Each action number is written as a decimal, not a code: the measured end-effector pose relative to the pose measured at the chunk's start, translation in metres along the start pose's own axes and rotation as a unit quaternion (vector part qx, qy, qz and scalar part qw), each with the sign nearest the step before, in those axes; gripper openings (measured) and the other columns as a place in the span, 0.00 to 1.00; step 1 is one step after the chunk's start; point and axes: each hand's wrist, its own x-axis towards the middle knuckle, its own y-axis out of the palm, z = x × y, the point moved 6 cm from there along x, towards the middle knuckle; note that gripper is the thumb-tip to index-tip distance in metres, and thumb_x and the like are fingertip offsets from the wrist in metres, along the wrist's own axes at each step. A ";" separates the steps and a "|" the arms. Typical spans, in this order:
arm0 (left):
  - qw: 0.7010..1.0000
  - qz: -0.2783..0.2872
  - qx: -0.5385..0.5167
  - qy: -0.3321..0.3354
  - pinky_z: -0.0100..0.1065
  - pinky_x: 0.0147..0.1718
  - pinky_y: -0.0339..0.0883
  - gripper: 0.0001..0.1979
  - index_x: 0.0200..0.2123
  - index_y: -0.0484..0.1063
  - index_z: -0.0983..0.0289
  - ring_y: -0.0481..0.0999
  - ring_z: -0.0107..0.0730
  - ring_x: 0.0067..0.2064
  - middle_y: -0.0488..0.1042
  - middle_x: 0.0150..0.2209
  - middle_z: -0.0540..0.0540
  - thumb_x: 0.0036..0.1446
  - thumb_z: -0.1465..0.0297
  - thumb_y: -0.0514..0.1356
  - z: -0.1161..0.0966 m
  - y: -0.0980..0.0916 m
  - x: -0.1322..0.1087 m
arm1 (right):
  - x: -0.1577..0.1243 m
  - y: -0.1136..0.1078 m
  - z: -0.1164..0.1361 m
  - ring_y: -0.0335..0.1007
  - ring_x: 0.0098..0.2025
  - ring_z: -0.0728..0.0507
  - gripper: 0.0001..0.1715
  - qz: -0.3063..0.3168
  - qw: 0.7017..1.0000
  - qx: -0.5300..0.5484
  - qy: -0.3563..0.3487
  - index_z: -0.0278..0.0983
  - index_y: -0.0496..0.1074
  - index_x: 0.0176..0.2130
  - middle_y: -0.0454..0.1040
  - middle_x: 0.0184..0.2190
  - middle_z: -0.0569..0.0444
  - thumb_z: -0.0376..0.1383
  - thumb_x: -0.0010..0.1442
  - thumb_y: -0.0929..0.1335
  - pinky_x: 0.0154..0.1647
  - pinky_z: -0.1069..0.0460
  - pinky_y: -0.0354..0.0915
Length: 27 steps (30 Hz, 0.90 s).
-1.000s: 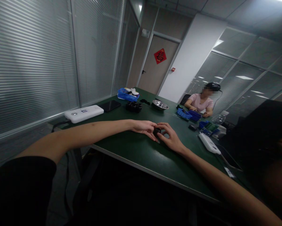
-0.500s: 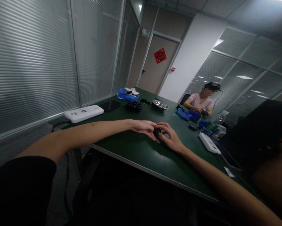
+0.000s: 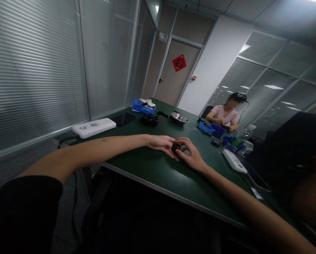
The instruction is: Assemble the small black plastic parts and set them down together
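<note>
Between my two hands, just above the green table [image 3: 147, 164], is a small round black part [image 3: 176, 147]; its exact kind is too small to make out. My left hand [image 3: 163, 144] grips it from the left, fingers pointing right and partly hidden behind it. From the right, the curved thumb and fingers of my right hand [image 3: 190, 153] close on the same part. Beyond the hands lie a cluster of round black parts [image 3: 150, 120] and a shiny metal bowl [image 3: 179, 118].
A white power bank [image 3: 93, 127] and a black phone [image 3: 124, 119] lie at the left. A blue basket [image 3: 143, 106] stands at the back. On the right are a blue tray [image 3: 218, 129], a plastic bottle [image 3: 241, 138] and another white power bank [image 3: 233, 161]. Across the table sits a person [image 3: 226, 114].
My right thumb and fingers have shifted very slightly on the black part, which appears a little turned. My left hand stays put. The person across the table has lowered their hands somewhat.
</note>
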 end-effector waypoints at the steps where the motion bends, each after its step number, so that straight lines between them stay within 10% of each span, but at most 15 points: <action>1: 1.000 0.001 0.001 -0.001 0.46 0.55 0.72 0.31 0.57 0.63 0.67 0.84 0.43 0.46 0.77 0.48 0.61 0.48 0.78 0.61 0.000 0.001 0.000 | 0.000 0.000 -0.001 0.71 0.55 0.37 0.16 -0.004 1.000 0.000 0.003 0.42 0.73 0.54 0.68 0.58 0.44 0.43 0.68 0.68 0.46 0.43 0.75; 27: 1.000 -0.007 0.003 -0.004 0.48 0.57 0.70 0.28 0.56 0.64 0.67 0.84 0.44 0.47 0.78 0.48 0.59 0.49 0.78 0.61 0.000 -0.001 0.000 | 0.000 0.000 0.002 0.70 0.56 0.37 0.14 0.007 1.000 -0.002 -0.011 0.42 0.73 0.52 0.68 0.58 0.45 0.42 0.69 0.67 0.47 0.43 0.74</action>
